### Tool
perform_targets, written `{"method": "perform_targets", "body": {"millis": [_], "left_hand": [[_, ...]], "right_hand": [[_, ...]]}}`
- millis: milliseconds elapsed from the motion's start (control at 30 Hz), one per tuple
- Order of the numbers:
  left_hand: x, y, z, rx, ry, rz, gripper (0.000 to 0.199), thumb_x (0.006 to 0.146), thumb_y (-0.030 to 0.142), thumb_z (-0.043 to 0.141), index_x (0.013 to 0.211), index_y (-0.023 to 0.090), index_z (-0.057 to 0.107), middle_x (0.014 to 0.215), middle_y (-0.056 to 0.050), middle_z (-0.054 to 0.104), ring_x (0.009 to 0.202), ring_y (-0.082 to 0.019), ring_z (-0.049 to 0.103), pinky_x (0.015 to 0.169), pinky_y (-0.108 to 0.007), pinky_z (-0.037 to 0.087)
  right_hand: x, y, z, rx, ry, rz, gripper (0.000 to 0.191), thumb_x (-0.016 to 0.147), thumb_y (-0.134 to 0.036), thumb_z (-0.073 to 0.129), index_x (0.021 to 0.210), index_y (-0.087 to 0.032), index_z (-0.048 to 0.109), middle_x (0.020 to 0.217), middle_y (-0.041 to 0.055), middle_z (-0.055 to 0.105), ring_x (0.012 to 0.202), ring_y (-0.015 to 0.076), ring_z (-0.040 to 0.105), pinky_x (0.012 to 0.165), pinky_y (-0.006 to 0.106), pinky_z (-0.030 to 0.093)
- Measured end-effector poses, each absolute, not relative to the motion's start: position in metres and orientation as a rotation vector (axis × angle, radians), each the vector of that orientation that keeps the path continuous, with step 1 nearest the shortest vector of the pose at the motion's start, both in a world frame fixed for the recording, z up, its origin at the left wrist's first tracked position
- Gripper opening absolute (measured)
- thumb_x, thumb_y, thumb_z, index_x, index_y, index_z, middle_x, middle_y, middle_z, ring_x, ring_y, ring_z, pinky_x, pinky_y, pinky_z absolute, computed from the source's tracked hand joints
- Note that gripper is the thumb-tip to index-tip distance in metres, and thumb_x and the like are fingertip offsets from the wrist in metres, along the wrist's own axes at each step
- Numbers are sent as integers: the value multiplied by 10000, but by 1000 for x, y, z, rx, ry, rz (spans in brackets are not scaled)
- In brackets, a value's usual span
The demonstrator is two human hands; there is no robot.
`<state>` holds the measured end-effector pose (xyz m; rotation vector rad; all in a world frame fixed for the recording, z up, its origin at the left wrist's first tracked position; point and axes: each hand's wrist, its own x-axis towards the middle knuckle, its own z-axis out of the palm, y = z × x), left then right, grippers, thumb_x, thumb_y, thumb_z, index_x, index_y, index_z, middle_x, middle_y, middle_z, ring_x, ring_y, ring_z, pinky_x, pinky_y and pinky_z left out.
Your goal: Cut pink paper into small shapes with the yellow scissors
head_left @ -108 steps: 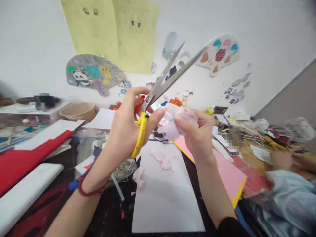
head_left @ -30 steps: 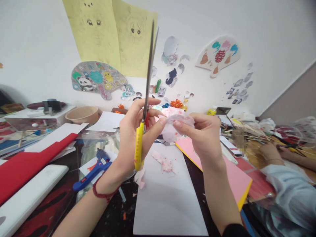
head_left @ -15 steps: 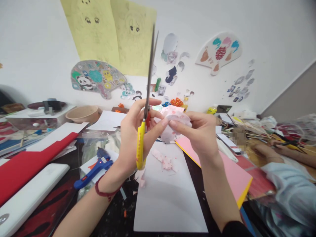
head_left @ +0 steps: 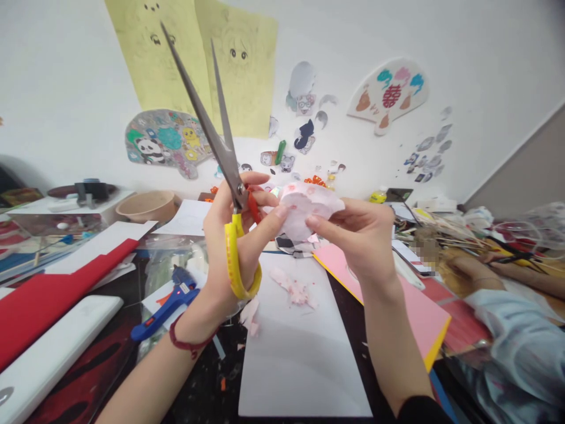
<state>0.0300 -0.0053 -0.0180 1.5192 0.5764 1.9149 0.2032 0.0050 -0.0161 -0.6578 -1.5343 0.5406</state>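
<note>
Between my two hands is a thin piece of white paper with pink spots (head_left: 304,206), its edges rounded and layered. My left hand (head_left: 236,235) pinches its left side and also has the scissors (head_left: 220,153) hooked on it, blades up and parted, yellow handle loop around the thumb side. My right hand (head_left: 362,241) grips the right side of the spotted paper between thumb and fingers. Below them, pink scraps (head_left: 295,290) lie on a white sheet (head_left: 304,365).
A blue glue gun (head_left: 170,303) lies left of my left hand, near a red strip (head_left: 75,288) and a white case (head_left: 57,353). Pink card (head_left: 415,306) and a phone (head_left: 410,256) are on the right. Another person's arm (head_left: 477,274) rests at far right.
The scissors have tilted to the left and their blades show wider apart. The spotted paper has turned and spread between my hands, and my right hand has shifted slightly right.
</note>
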Motion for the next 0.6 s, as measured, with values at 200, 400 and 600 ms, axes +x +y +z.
{"method": "perform_targets", "body": {"millis": [200, 400, 600], "left_hand": [[28, 3, -19, 1622, 582, 1944, 317, 839, 239, 800, 1095, 250, 613, 795, 32, 649, 692, -132, 596, 683, -314, 475], [17, 14, -19, 1731, 568, 1961, 386, 866, 345, 806, 1175, 246, 596, 989, -38, 755, 887, -189, 708, 723, -316, 524], [13, 13, -16, 1813, 516, 1752, 453, 816, 311, 859, 1185, 235, 607, 1000, -56, 773, 939, -214, 728, 706, -310, 539]], "right_hand": [[203, 6, -14, -611, -1450, 444, 71, 795, -279, 843, 783, -230, 793, 724, -11, 723, 681, 140, 660, 663, 308, 563], [209, 1, -8, -659, -1559, 437, 38, 847, -268, 793, 868, -237, 798, 833, -4, 750, 702, 124, 641, 664, 288, 535], [211, -4, 0, -678, -1790, 326, 61, 884, -195, 731, 869, -237, 773, 780, -14, 719, 728, 121, 610, 654, 275, 489]]}}
